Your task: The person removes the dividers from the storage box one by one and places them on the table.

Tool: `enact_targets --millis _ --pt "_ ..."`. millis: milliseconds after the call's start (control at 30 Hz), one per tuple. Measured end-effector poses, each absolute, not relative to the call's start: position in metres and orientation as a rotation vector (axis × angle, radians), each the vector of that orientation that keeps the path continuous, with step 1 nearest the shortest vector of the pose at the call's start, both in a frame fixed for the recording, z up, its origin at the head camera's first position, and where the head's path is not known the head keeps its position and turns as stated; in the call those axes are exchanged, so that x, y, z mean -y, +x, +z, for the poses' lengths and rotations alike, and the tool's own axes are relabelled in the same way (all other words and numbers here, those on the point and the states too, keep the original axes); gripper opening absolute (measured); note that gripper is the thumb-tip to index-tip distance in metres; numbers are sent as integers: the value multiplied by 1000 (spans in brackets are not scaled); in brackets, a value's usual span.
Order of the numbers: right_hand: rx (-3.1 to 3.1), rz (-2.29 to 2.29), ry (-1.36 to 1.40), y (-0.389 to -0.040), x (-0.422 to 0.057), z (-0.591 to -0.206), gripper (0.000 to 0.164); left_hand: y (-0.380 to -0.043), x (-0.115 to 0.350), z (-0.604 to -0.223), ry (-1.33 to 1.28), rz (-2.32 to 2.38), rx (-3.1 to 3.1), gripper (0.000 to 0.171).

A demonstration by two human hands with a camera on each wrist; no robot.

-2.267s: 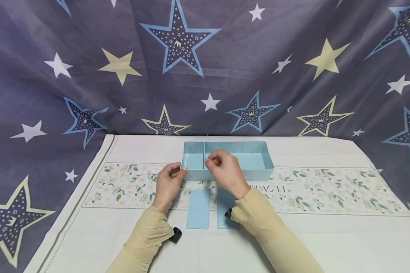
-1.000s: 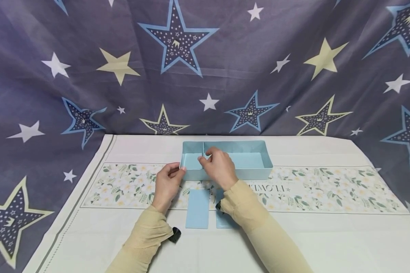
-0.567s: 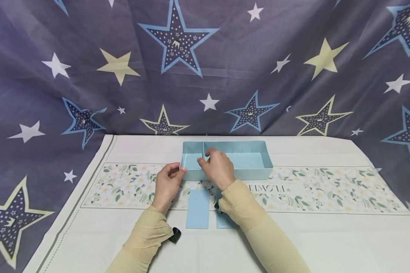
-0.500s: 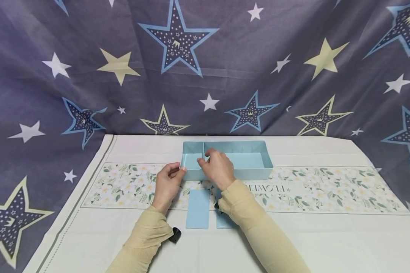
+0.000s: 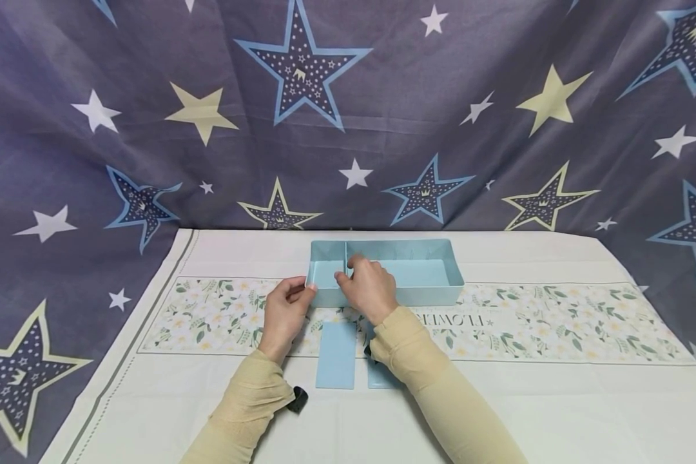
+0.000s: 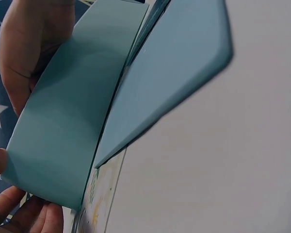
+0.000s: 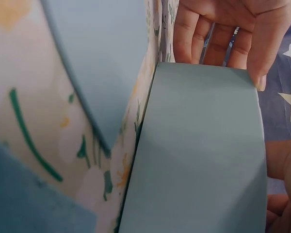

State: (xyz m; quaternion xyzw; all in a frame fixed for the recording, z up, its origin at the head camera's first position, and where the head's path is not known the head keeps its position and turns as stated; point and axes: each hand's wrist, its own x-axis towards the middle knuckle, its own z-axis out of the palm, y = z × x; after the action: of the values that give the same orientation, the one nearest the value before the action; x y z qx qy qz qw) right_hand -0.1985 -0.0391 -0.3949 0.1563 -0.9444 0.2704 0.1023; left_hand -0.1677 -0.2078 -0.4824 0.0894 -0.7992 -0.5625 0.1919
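Observation:
A pale blue rectangular box (image 5: 432, 296) stands on the table, split by an upright divider (image 5: 345, 252) into a small left compartment and a long right one. At its front left corner my left hand (image 5: 285, 316) holds the box, thumb at the rim and fingers against the end wall, as the left wrist view also shows. My right hand (image 5: 371, 290) reaches over the front wall and pinches the divider, thumb on its left and index finger on its right. The fingers' exact contact is partly hidden. In the right wrist view the front wall (image 7: 203, 145) covers much of that hand.
Two flat light blue panels lie in front of the box: the left panel (image 5: 335, 354) in full view, the right panel (image 5: 383, 379) mostly under my right forearm. A white cloth (image 5: 557, 412) with a flowered band (image 5: 557, 322) covers the table. Behind hangs a starry curtain (image 5: 383, 96).
My right hand has shifted left from inside the long compartment, and its thumb now lies across the divider. Over the last half second it has barely moved. The left hand and box stay put.

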Motion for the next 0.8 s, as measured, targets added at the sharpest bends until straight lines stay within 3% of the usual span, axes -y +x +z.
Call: enact_targets --millis 500,800 --pt "2752 744 502 -198 41 -398 26 -141 191 -429 300 -1680 2262 35" --pt "2710 733 519 -199 42 -400 23 -141 192 -431 297 -1683 2264 37"
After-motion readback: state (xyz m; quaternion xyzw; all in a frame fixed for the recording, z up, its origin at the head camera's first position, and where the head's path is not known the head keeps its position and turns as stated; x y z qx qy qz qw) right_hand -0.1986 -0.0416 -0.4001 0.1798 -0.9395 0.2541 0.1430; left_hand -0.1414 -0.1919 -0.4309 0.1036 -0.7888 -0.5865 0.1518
